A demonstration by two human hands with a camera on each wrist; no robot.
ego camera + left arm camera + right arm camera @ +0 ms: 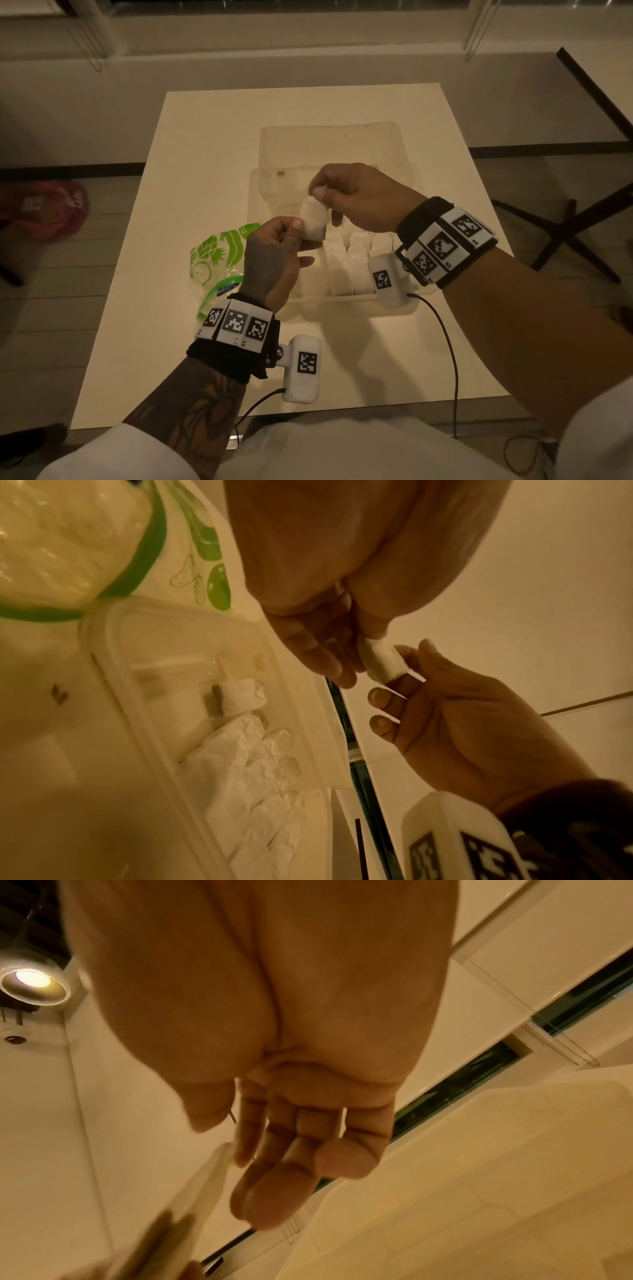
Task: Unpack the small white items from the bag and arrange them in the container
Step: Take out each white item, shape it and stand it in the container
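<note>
Over the clear container [409, 164], both the left hand [274, 253] and right hand [356, 198] are pinching one small white item [313, 219] between fingertips, and it looks light and squishy, so I'd grip its ends gently.

White table [212, 144], pink bag [44, 209] on floor

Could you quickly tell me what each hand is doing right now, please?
Left hand: pinches the small white item.
Right hand: pinches the same item's top.
</note>
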